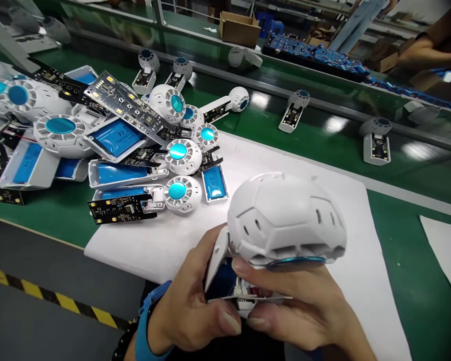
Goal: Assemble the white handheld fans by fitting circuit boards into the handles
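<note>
A white device with a football-patterned round head (285,215) is held close to me, its blue disc turned downward. My left hand (195,296) wraps round its opened white handle (217,258), the thumb at a thin circuit board (248,299) seen edge-on. Inside the handle a dark blue battery (225,278) shows. My right hand (300,301) pinches that board between thumb and fingers, beside a small white connector (239,287) with wires. The undersides of the board and handle are hidden by my fingers.
Several similar opened devices, with blue batteries (116,138) and black circuit boards (122,209), pile up at left on the green bench (60,220) and white paper sheet (143,250). More units (377,143) stand along the far strip. A cardboard box (239,28) and people are behind.
</note>
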